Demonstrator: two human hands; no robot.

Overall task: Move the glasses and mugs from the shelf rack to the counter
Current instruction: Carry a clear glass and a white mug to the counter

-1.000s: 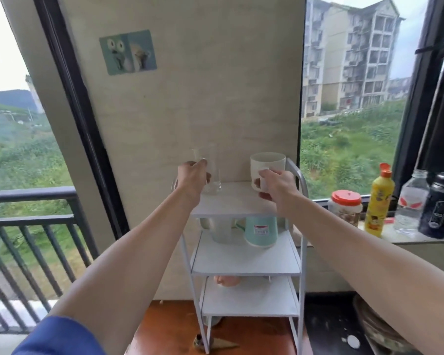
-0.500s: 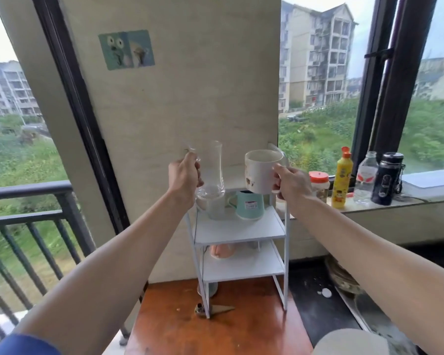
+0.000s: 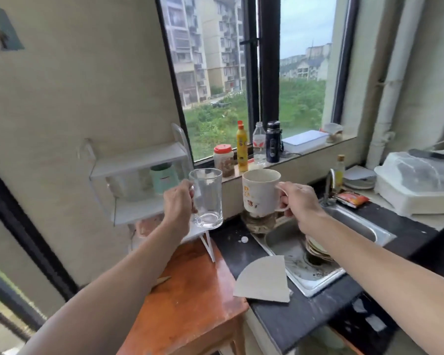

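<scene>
My left hand (image 3: 178,204) grips the handle of a clear glass mug (image 3: 207,198), upright in the air over the edge of the dark counter (image 3: 287,316). My right hand (image 3: 299,201) holds a white printed mug (image 3: 260,192) by its handle, above the sink's left end. The white shelf rack (image 3: 139,160) stands at the left on an orange table (image 3: 190,298). A teal mug (image 3: 163,177) and a pale cup (image 3: 124,185) sit on its middle shelf, blurred. Something pink (image 3: 149,226) shows on the lower shelf.
A steel sink (image 3: 308,249) with dirty plates and a tap (image 3: 330,185) is set in the counter. A grey fan-shaped board (image 3: 263,279) lies at its front left. Jar, bottles and a flask line the windowsill (image 3: 249,149). A white appliance (image 3: 418,185) sits at the far right.
Both hands lifted the glass mug and the white mug off the rack's top shelf and carried them right. The view swung right, so the sink and counter now lie below the mugs.
</scene>
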